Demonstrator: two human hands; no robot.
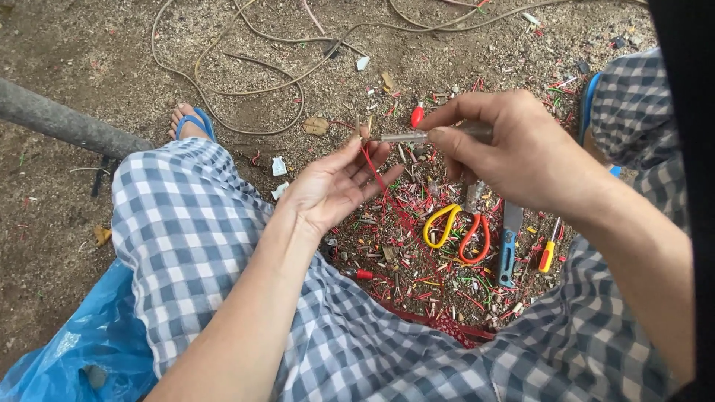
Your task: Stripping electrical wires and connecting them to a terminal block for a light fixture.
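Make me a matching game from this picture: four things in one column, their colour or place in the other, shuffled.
Things:
1. scissors
2. plastic bag
3. thin wire
4. slim tool

Descriptions:
A. blue, crumpled at lower left
B. pinched in the right hand
C. yellow and red handles, on the ground
D. red, running across the open left hand

Pairs: 1-C, 2-A, 3-D, 4-B

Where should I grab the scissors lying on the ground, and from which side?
Take the scissors by the yellow and red handle loops, reaching straight down from above. They lie flat among the wire scraps, loops toward the person and open on top, while the blades point away under the right hand, so they look harder to reach.
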